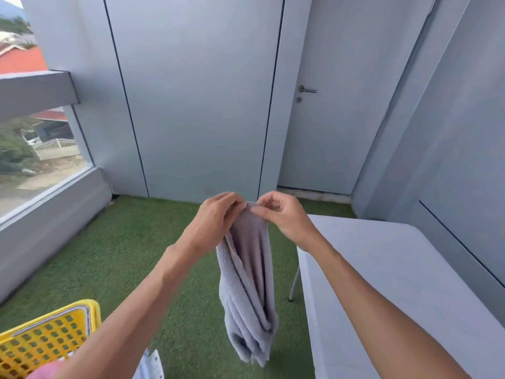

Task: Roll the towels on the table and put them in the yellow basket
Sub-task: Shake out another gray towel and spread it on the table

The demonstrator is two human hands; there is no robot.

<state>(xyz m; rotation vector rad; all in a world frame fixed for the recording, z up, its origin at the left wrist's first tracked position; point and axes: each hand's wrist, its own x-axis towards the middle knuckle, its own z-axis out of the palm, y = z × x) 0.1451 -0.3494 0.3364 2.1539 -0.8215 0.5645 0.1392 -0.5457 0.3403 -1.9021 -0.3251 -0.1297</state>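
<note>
Nearest us, our two forearms reach forward, and at their ends our fingers do the work. The left hand pinches the top edge of the grey towel between curled fingers and thumb, and the right hand pinches the same edge just beside it, fingertips nearly touching the left ones. Both hands hold cloth; neither is released.

From that pinch the towel hangs straight down in loose, bunched folds, in the air over the green turf, beside the near-left corner of the white table and not resting on it. It is not yet rolled. We judge we are finding the edge or corners so that we can spread it.

What could go wrong: the grip takes only a narrow strip of hem, so thick terry could slip from one pinch and drop onto the turf. If we hold a fold rather than a true corner, the cloth will open crooked and the roll will come out lopsided. Rolling in the air rather than on the tabletop would leave it loose.

The yellow basket sits low at our left, its perforated wall facing us. Something pink shows at its lower edge and some white patterned fabric just to its right; whether either lies inside we cannot tell.
</note>
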